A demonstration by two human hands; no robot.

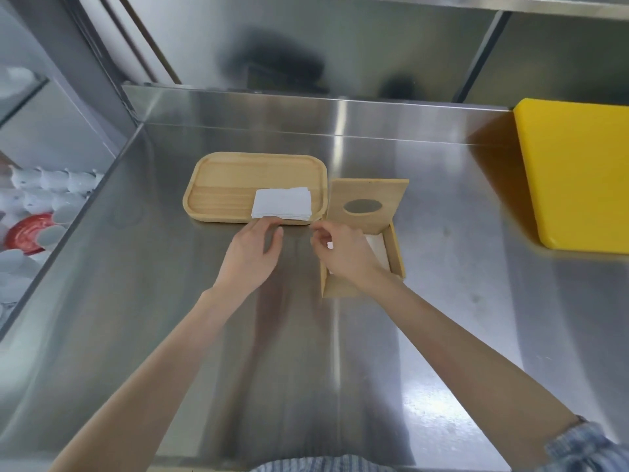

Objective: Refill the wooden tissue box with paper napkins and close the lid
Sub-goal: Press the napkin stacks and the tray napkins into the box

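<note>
A stack of white paper napkins (282, 203) lies at the right end of a wooden tray (221, 178). Right of the tray stands the wooden tissue box (396, 253), its lid (366, 195) with an oval hole raised upright at the far side. Something white shows inside the box. My left hand (253, 255) hovers just in front of the napkins, fingers spread, its fingertips near the stack's near edge. My right hand (343, 252) is over the box's left side, fingers curled loosely with nothing visibly held.
Everything rests on a steel counter (442, 335) with a raised back wall. A thick yellow cutting board (578, 172) lies at the right. Beyond the counter's left edge, lower down, white cups and a red plate (27, 233) are stacked.
</note>
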